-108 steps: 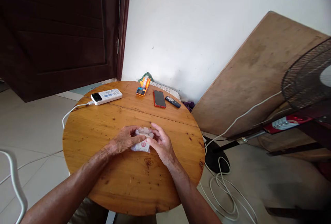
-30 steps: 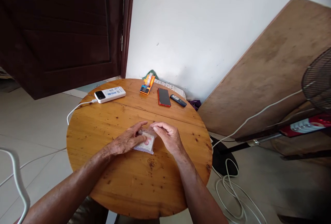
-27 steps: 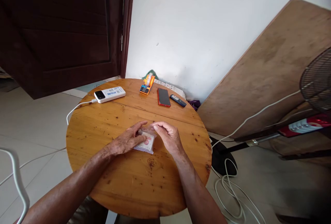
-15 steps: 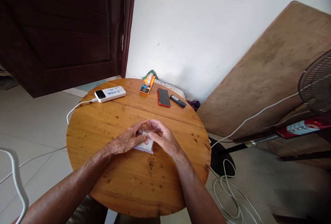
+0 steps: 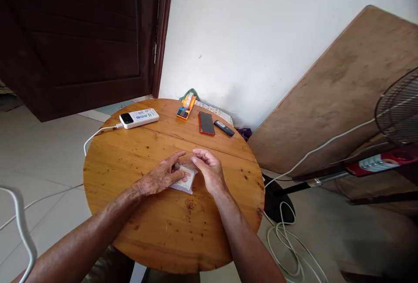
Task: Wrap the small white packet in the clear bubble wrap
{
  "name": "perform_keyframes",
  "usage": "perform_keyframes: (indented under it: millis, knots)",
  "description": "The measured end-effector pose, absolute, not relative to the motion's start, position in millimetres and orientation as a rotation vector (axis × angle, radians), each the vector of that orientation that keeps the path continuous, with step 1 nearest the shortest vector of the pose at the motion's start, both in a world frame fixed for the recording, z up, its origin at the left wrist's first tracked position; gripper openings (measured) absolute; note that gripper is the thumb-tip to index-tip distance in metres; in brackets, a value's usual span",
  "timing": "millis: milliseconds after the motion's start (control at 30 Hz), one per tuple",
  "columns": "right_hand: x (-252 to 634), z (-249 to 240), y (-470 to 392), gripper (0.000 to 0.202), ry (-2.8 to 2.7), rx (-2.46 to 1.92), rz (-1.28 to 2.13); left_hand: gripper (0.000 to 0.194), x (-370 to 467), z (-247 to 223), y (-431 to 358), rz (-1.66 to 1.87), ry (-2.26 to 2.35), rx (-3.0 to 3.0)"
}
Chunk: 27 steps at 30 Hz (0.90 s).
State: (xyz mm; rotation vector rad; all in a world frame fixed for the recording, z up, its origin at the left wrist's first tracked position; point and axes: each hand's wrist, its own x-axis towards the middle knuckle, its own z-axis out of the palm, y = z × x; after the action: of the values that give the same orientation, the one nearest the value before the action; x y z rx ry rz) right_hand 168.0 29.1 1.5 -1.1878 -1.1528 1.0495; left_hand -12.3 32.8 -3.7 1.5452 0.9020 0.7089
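Note:
A small, flat white packet point(image 5: 185, 181) in a clear plastic sleeve lies on the round wooden table, with pinkish marks on its face. My left hand point(image 5: 160, 176) holds it from the left side, thumb over its face and index finger stretched past its far edge. Clear plastic film point(image 5: 188, 160) rises from the far end of the packet. Above the packet's far right corner, my right hand point(image 5: 210, 172) pinches this film between thumb and fingers. The part of the packet under my left hand is hidden.
A white device with a dark screen point(image 5: 139, 118) and a plugged-in cable is at the table's back left. Behind the packet are an orange tape dispenser point(image 5: 187, 106), a red-edged phone point(image 5: 207, 123) and a dark handheld device point(image 5: 224, 128). A fan point(image 5: 400, 109) stands at right.
My right hand has drawn back slightly to the right, away from my left fingertips, with the film in its pinch. More of the packet shows. My left hand has stayed nearly still.

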Motion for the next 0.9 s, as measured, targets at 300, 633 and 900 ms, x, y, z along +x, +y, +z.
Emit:
perform_keyframes:
  millis: [300,633,900]
  knots:
    - [161.7,-4.6,36.4,0.013,-1.28,-1.225,0.901,0.055,-5.1,-12.5,35.5,0.935,1.261,1.811]
    - [162.8,-2.7,35.9,0.013,-1.358,-1.251,0.835,0.022,-7.1,-5.2,28.7,0.941,1.326,1.826]
    - [162.4,-0.1,32.7,0.012,-1.319,-1.228,0.89,0.021,-6.9,-8.6,29.9,0.889,1.261,1.776]
